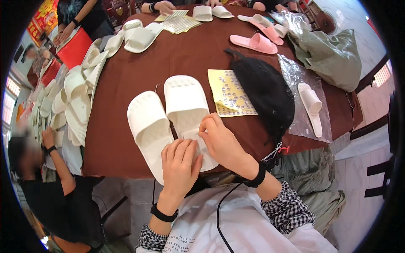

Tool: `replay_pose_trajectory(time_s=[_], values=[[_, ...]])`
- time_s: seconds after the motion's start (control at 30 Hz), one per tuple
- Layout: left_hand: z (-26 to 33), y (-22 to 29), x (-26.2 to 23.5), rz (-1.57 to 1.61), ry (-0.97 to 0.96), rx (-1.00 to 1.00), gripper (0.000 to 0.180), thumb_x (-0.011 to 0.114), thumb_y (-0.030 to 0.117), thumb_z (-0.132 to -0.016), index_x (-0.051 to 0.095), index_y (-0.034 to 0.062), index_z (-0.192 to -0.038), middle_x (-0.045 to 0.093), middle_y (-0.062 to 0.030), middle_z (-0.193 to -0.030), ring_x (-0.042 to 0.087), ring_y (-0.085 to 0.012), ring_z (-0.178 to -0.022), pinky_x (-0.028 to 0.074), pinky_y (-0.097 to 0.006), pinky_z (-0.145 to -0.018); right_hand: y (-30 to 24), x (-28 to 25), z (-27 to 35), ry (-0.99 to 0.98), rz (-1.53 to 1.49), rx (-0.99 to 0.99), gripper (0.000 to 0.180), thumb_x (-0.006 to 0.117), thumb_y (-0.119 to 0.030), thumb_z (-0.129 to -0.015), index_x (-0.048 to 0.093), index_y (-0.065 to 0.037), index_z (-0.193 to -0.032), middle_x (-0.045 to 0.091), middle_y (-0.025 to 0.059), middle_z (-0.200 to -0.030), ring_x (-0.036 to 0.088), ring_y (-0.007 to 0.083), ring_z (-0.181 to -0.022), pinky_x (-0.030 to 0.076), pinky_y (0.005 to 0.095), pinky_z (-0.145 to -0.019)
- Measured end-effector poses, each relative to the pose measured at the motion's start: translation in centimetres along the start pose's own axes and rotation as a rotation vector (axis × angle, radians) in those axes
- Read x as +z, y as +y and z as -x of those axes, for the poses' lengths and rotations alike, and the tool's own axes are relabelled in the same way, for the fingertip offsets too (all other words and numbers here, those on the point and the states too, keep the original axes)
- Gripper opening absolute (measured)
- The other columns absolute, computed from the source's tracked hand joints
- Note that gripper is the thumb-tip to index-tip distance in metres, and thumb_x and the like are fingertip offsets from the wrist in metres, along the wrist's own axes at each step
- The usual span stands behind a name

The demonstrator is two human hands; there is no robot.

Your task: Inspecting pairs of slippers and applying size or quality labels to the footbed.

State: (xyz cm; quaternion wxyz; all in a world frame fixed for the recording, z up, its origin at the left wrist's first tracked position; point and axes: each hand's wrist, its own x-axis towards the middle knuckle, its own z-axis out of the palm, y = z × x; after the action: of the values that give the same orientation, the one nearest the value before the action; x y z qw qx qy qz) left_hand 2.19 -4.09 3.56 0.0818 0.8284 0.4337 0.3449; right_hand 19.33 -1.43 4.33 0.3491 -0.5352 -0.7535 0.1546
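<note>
Two white slippers lie side by side at the table's near edge, toes pointing away: the left slipper (pixel 145 116) and the right slipper (pixel 184 95). My left hand (pixel 180 164) rests over their heel ends, its fingers stretched forward and the thumb apart. Above the right slipper's footbed, my right hand (pixel 222 141) is closed in a pinch, thumb against forefinger. Anything between those fingertips is too small to make out. To the right of the slippers lies a yellow-backed sheet (pixel 230 93) covered with rows of small dark marks.
A black mesh bag (pixel 265 92) overlaps the sheet. Beyond it are a white slipper (pixel 310 103) on clear plastic, pink slippers (pixel 255 43) and a grey-green sack (pixel 329 57). White slippers (pixel 78 97) pile up at left, beside a seated co-worker (pixel 55 202). Other people's hands (pixel 164 7) work across the table.
</note>
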Motion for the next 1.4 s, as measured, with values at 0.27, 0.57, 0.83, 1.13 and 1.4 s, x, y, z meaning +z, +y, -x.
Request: replay_pose_trajectory(time_s=[0.27, 0.57, 0.83, 1.13, 1.4], values=[[0.1, -0.2, 0.5, 0.032, -0.022, -0.022, 0.035, 0.072, 0.009, -0.081, 0.067, 0.003, -0.116, 0.063, -0.011, -0.115, 0.056, -0.0325, -0.114, 0.041, -0.046, -0.101, 8.0, -6.2, -6.3, 0.081, 0.004, 0.075, 0.009, 0.064, -0.007, -0.089, 0.059, 0.001, -0.088, 0.057, 0.0205, -0.101, 0.057, 0.0405, -0.099, 0.048, 0.045, -0.087], [0.7, -0.7, 0.9, 0.044, -0.024, -0.033, 0.038, 0.072, 0.011, -0.08, 0.067, 0.0047, -0.118, 0.062, -0.0114, -0.115, 0.056, -0.0332, -0.114, 0.041, -0.048, -0.1, 13.4, -1.8, -8.4, 0.054, 0.303, -0.114, 0.012, 0.064, -0.01, -0.085, 0.064, 0.001, -0.083, 0.06, 0.0185, -0.1, 0.056, 0.0389, -0.102, 0.047, 0.047, -0.091], [0.8, -0.7, 0.9, 0.024, -0.023, -0.015, 0.039, 0.071, 0.019, -0.087, 0.066, 0.0086, -0.124, 0.062, -0.0078, -0.119, 0.055, -0.0294, -0.118, 0.041, -0.046, -0.102, 10.1, -2.2, -7.9, 0.018, 0.806, -0.315, 0.015, 0.062, -0.014, -0.081, 0.064, -0.004, -0.093, 0.056, 0.011, -0.105, 0.054, 0.0283, -0.105, 0.045, 0.0392, -0.092], [0.7, -1.1, 0.9, -0.005, -0.056, 0.015, 0.039, 0.071, 0.02, -0.088, 0.065, 0.0095, -0.125, 0.06, -0.0071, -0.118, 0.054, -0.0291, -0.116, 0.04, -0.045, -0.102, 11.2, -1.9, -7.4, 0.043, 0.674, -0.267, 0.01, 0.059, -0.012, -0.083, 0.065, -0.007, -0.09, 0.059, 0.0086, -0.1, 0.057, 0.027, -0.101, 0.047, 0.039, -0.09], [1.1, -0.4, 0.0, -0.094, -0.067, 0.067, 0.045, 0.071, 0.029, -0.089, 0.063, 0.0097, -0.129, 0.055, -0.0124, -0.13, 0.049, -0.0327, -0.126, 0.037, -0.049, -0.106, 10.3, -2.9, -7.0, -0.023, 0.68, -0.247, 0.012, 0.063, -0.012, -0.082, 0.067, -0.007, -0.092, 0.063, 0.0081, -0.103, 0.058, 0.0264, -0.108, 0.046, 0.0375, -0.096]])
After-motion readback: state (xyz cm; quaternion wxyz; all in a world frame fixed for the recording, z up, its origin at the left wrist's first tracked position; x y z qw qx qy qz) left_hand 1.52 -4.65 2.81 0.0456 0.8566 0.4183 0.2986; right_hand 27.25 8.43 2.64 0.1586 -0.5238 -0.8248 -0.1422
